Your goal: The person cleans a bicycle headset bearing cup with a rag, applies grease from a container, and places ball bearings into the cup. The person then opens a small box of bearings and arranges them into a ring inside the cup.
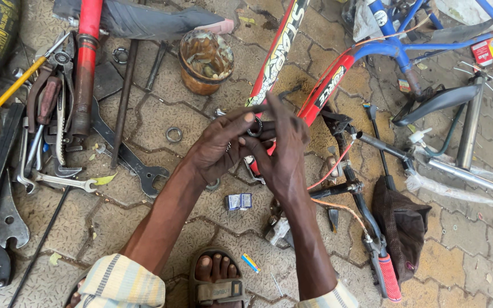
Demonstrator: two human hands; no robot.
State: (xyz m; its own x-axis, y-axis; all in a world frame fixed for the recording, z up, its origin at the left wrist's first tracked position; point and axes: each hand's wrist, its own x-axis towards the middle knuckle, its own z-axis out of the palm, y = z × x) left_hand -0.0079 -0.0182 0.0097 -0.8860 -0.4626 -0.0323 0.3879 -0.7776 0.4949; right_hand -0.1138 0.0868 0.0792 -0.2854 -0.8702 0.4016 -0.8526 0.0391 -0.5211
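Note:
My left hand (218, 149) and my right hand (285, 149) meet above the paving, fingers closed together around a small dark metal bearing ring (255, 128). Both hands touch the ring, held just over the red bicycle frame (322, 91) lying on the ground. A second loose metal ring (173, 134) lies on the pavers left of my left hand. A tin of brown grease (205, 60) stands beyond my hands.
Wrenches and pliers (58, 131) lie spread at the left beside a red pump tube (87, 63). A blue bicycle frame (412, 40) and black saddle (437, 101) sit at the upper right. Handlebar with red grip (388, 278), a dark cloth (401, 223), a small box (239, 201) and my sandalled foot (217, 279) are near.

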